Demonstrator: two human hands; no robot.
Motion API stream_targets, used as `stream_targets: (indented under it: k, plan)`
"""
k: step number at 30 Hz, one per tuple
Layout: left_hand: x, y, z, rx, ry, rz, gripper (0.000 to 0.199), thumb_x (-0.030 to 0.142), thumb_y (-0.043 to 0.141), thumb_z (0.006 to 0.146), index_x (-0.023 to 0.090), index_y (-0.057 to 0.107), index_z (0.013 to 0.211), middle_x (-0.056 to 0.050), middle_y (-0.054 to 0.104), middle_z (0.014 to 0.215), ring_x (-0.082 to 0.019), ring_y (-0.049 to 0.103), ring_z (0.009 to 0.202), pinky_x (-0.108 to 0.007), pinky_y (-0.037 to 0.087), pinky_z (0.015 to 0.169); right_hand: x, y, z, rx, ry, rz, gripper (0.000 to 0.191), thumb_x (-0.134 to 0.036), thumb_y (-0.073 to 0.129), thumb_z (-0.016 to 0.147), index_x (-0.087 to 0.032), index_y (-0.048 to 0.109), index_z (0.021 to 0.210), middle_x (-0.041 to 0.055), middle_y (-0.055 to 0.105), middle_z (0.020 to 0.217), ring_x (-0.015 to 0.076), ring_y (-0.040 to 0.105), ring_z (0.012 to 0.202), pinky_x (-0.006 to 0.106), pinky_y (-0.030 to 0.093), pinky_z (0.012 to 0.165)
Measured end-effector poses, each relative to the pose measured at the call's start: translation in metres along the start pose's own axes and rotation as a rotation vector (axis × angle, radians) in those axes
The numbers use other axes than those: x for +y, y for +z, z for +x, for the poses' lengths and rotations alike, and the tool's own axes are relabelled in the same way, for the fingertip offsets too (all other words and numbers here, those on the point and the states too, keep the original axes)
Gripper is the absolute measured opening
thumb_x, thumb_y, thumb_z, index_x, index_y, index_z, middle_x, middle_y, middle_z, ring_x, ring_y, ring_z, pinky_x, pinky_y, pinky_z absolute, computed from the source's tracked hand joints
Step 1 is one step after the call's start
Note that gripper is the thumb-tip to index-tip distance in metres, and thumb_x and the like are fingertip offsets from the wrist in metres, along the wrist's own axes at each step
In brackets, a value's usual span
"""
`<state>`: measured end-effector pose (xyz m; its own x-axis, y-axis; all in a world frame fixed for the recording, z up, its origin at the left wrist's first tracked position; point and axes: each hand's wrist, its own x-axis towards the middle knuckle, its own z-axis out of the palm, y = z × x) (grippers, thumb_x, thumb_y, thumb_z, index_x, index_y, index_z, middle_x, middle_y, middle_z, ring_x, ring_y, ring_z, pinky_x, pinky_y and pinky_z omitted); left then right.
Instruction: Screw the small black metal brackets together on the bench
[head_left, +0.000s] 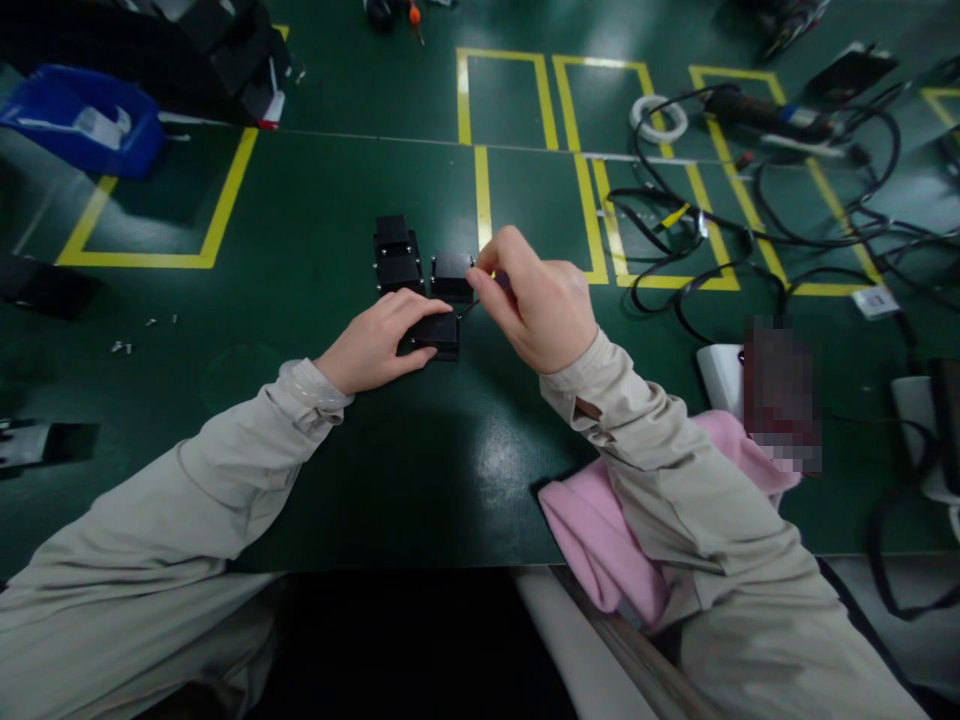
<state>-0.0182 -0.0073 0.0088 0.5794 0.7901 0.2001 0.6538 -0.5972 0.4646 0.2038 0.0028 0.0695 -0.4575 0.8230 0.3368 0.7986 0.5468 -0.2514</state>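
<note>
My left hand (379, 340) lies over a small black rectangular block (436, 328), gripping it between thumb and fingers against the green tabletop. In my right hand (536, 300), the fingers pinch a thin screwdriver (470, 308), most of it hidden in the grip. Its dark shaft slants down to the left and reaches the block's right upper corner; whether the tip sits in a screw is too small to tell. Just beyond are a second black block (452, 268) with small silver screws at its sides and a taller black assembly (397, 255), also with silver screws.
Loose screws (121, 347) lie at the left. A blue bin (86, 120) stands at the back left. Tangled black cables (675, 235) and a white tape roll (658, 119) occupy the right. A pink cloth (607, 535) lies under my right forearm, near a white power strip (721, 378).
</note>
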Motion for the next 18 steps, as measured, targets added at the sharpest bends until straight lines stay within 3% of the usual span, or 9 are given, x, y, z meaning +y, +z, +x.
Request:
stream_targets:
  k: [5, 12, 18]
  plan:
    - [0.0002, -0.0001, 0.0001, -0.004, -0.009, -0.002, 0.045, 0.032, 0.056, 0.091, 0.018, 0.054, 0.134, -0.011, 0.06, 0.124, -0.027, 0.056, 0.116, -0.044, 0.046, 0.103, -0.0016, 0.0008, -0.0001, 0.037, 0.039, 0.011, 0.036, -0.033, 0.026, 0.1, -0.017, 0.053, 0.118, 0.0041, 0.068, 0.087, 0.0149, 0.064, 0.068, 0.027, 0.041, 0.065]
    - [-0.0003, 0.0003, 0.0001, -0.003, -0.001, -0.005, 0.045, 0.032, 0.056, 0.091, 0.018, 0.054, 0.134, -0.011, 0.06, 0.125, -0.028, 0.056, 0.118, -0.044, 0.046, 0.104, 0.0, 0.0006, -0.0001, 0.019, 0.035, 0.014, 0.044, -0.046, 0.025, 0.102, -0.018, 0.057, 0.111, 0.0032, 0.066, 0.079, 0.0155, 0.064, 0.069, 0.027, 0.042, 0.067]
    - [-0.0004, 0.0002, 0.0, 0.001, 0.003, 0.012, 0.045, 0.032, 0.056, 0.092, 0.017, 0.054, 0.134, -0.011, 0.06, 0.124, -0.027, 0.057, 0.116, -0.043, 0.048, 0.101, -0.0004, 0.0029, -0.0001, 0.064, 0.045, 0.029, 0.035, -0.034, 0.027, 0.1, -0.017, 0.052, 0.119, 0.0043, 0.068, 0.087, 0.0149, 0.064, 0.069, 0.027, 0.043, 0.066]
